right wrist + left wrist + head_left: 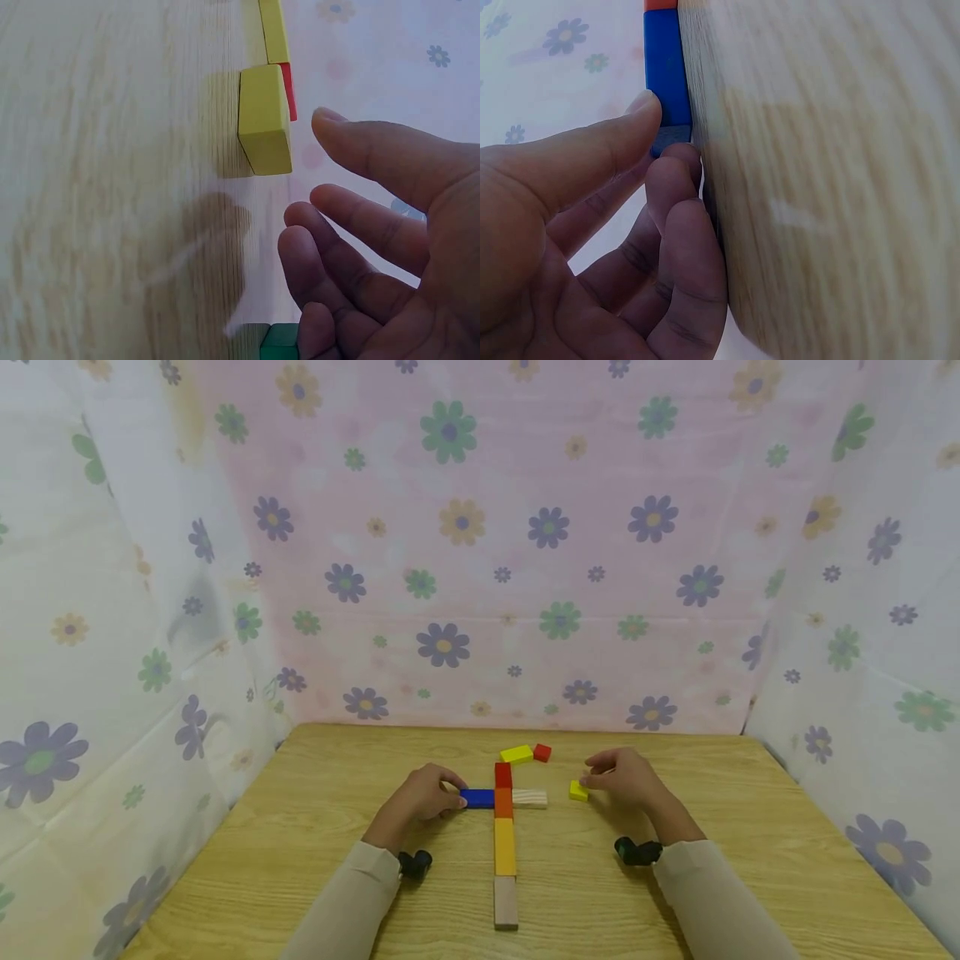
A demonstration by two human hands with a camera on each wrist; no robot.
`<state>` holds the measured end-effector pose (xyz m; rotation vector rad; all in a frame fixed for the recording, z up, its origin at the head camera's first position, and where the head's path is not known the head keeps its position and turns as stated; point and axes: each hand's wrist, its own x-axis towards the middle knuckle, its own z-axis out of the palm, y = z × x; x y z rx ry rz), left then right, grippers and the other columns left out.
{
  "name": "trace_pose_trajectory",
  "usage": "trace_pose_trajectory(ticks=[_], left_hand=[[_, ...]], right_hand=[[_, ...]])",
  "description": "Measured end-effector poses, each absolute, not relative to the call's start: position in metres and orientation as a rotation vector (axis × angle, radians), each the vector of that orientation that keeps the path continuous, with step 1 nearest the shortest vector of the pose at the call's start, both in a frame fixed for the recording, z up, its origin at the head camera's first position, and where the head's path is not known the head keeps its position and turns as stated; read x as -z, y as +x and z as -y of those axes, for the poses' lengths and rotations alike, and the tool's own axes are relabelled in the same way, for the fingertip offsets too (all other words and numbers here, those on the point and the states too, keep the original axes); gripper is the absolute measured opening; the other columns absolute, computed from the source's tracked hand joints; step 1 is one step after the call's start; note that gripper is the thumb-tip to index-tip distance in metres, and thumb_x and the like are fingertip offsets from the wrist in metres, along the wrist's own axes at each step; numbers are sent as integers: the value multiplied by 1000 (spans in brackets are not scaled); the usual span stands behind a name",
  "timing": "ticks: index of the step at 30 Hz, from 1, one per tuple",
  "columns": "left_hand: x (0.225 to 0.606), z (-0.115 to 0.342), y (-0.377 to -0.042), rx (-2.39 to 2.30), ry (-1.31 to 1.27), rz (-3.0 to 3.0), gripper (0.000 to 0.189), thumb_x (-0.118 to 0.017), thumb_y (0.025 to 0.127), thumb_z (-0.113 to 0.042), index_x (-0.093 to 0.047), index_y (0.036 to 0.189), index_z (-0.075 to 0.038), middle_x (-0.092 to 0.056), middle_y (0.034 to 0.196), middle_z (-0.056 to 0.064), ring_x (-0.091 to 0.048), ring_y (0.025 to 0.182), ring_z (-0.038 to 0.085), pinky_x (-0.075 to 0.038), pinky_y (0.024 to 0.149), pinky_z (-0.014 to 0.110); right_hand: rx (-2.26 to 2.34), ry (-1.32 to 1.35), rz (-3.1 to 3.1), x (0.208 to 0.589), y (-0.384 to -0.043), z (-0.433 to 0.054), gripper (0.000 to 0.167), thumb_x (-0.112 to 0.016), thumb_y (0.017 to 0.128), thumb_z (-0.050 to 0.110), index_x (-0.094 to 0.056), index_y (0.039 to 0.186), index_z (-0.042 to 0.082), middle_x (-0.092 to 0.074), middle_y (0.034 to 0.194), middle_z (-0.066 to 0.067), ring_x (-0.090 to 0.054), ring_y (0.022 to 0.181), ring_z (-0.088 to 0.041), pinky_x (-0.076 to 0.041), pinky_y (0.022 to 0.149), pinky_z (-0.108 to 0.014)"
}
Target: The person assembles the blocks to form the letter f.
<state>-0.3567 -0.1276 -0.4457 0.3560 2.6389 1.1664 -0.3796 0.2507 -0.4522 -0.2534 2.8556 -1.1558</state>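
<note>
My left hand (429,792) is at the left end of a blue block (477,798), with thumb and fingers pinching that end. In the left wrist view the thumb lies against the blue block (666,67), fingertips around its end. The blue block meets an orange block (503,803); a pale wooden block (530,798) lies on the other side. Above the orange block is a red block (502,775); below come a yellow-orange block (505,847) and a greyish wood block (506,902). My right hand (626,778) hovers, fingers loosely bent, beside a small yellow block (262,112), apart from it.
Behind the cross of blocks lie a longer yellow block (516,755) and a small red block (542,752). A green block (279,342) shows at the bottom of the right wrist view, partly behind the fingers. Flowered cloth (510,677) stands along the wooden table's (315,877) far edge.
</note>
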Motion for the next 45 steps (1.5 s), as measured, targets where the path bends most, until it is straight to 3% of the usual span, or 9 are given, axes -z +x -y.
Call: trace_pose_trajectory(ticks=[12,30,45], left_hand=[[446,127,-356,-1159,356,-2652,22,-76,95,-15,-77,117,-11,-72,79,4,-63,67,18,-53,62,30],[449,127,-358,-1144,349,-2666,20,-76,95,-16,-78,115,-12,-72,77,4,-63,65,17,-53,61,29],[448,127,-358,-1158,349,-2664,21,-76,95,-16,-78,115,-12,-71,76,5,-62,65,17,-53,61,30]], right_hand=[[1103,-348,-2847,454,-377,-245,44,-86,86,28,-75,122,4,-74,106,-7,-68,95,-21,-57,88,-45],[980,-417,-2856,455,-373,-243,44,-91,80,25,-76,117,9,-73,112,-4,-68,97,-19,-59,87,-43],[973,-405,-2891,456,-376,-245,37,-92,79,28,-79,110,14,-74,106,0,-67,92,-15,-58,83,-39]])
